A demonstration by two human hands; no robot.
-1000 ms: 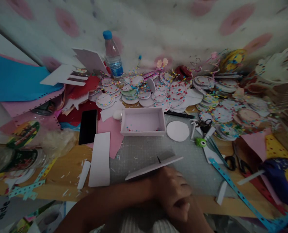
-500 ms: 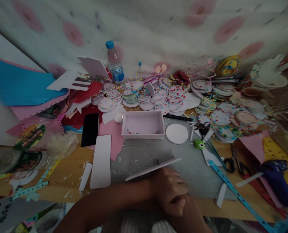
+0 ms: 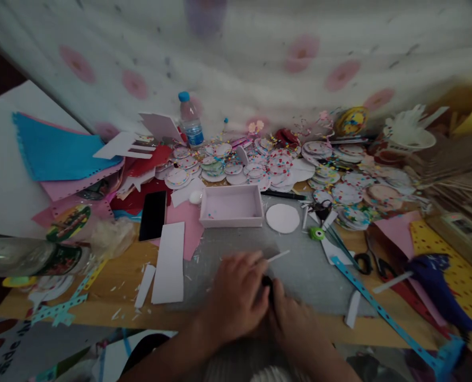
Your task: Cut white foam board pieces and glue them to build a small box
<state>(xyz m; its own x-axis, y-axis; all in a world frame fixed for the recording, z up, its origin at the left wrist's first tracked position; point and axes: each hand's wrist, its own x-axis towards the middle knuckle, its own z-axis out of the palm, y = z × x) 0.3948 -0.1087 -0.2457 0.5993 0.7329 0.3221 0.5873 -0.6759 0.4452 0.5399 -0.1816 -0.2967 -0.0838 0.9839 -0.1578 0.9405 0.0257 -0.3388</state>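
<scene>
My left hand [image 3: 236, 294] lies over a white foam strip [image 3: 279, 255] on the grey cutting mat [image 3: 319, 270], fingers stretched and flat; only the strip's right tip shows beyond them. Just right of it, my right hand [image 3: 295, 323] is closed around a small dark cutter [image 3: 268, 284], whose tip sits against the left hand's fingers. Both hands touch at the mat's near edge. Beyond them stand a shallow pink box [image 3: 232, 206] and a white foam disc [image 3: 282, 218].
A black phone [image 3: 153, 215], white foam pieces [image 3: 169, 261] and pink paper lie at left. Piles of confetti-dotted discs [image 3: 276, 162] and a water bottle [image 3: 190, 119] fill the back. Scissors [image 3: 373, 260], a blue punched strip [image 3: 383, 305] and a lying bottle [image 3: 25, 257] flank the mat.
The left hand has swung from the right side to lie on top of the strip, which is now flat and mostly covered. The right hand with the cutter has come into view. The camera tilted up.
</scene>
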